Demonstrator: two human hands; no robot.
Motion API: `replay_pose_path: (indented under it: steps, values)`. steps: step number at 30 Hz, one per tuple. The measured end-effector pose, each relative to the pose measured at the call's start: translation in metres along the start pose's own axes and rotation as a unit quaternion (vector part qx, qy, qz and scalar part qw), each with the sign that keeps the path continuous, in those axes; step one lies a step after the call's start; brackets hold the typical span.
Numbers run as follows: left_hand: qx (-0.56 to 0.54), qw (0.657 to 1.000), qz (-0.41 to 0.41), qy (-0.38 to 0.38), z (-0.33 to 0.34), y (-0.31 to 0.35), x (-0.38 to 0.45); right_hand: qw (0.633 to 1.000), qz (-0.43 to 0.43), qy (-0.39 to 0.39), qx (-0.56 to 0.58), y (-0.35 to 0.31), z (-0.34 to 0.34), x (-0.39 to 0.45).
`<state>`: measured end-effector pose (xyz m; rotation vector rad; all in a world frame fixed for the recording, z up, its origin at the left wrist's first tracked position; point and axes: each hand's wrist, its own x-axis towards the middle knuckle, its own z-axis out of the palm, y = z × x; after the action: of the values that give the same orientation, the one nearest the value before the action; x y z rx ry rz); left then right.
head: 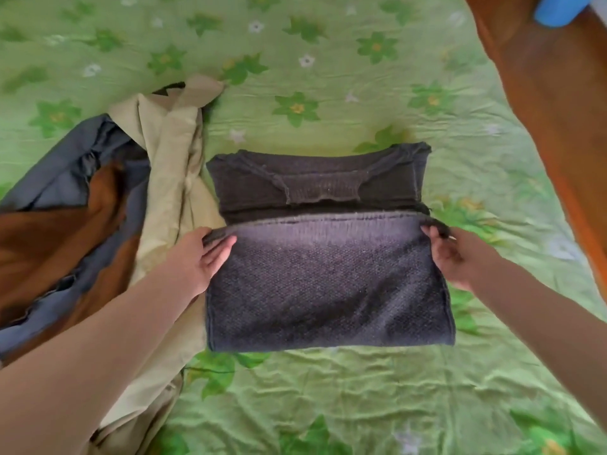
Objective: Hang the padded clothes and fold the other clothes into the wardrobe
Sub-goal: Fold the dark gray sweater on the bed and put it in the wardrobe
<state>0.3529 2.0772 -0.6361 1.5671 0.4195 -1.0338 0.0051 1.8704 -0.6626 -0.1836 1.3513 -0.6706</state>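
A dark knitted sweater [328, 277] lies in the middle of the bed, on a green bedsheet [328, 405] printed with flowers. It is partly folded — the lower half is turned up over the body, its ribbed hem stopping short of the neckline, which shows at the far end.

The left hand [205, 257] pinches the left corner of that hem, thumb under the edge and fingers laid on top. The right hand [456, 254] grips the right corner, fingers curled round the bunched knit.

Just beside the sweater on the left lies a beige garment [170, 159], crumpled and trailing toward the near edge of the bed. Further left, touching it, is a padded jacket [59, 198] — grey outside, brown lining showing. A brown wooden bed frame [542, 110] runs along the right, with a blue object [558, 8] at the top corner, too blurred to identify
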Motion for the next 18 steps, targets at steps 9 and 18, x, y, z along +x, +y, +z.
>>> replay_pose_path:
  steps: [9,18]
  values:
    - [0.215,0.925,0.314,0.021,0.009,-0.045,0.011,0.662,-0.436,-0.066,-0.606,0.055,-0.016,-0.007]
    - [0.728,0.380,0.554,-0.135,-0.038,-0.102,0.012,0.344,-0.448,0.027,-0.825,0.080,-0.048,0.011]
